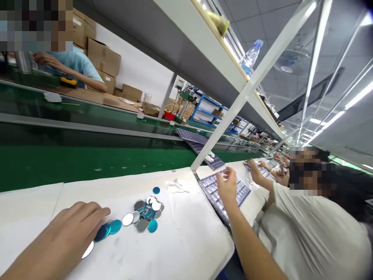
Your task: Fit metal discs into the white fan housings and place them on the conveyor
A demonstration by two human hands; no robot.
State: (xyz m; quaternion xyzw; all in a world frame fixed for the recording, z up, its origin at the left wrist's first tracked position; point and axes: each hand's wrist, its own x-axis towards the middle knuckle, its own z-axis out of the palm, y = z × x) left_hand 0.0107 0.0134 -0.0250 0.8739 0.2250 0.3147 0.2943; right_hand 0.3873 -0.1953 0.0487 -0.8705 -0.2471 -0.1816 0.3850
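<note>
Left hand [67, 233] over discs [152, 225] on a white worktop [180, 252], grip hidden; right hand [229, 188] half-curled above a tray [208, 187], grip unclear. Disc handling seems under way; lifting any would call for a fingertip pinch.

blue and silver discs [152, 226]

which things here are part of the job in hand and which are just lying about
Seemingly part of the job:
- blue and silver discs, by the left hand
- gridded tray, under the right hand

Seemingly just lying about:
- plastic bottle, up on the shelf
- cardboard boxes, by the far wall
</note>
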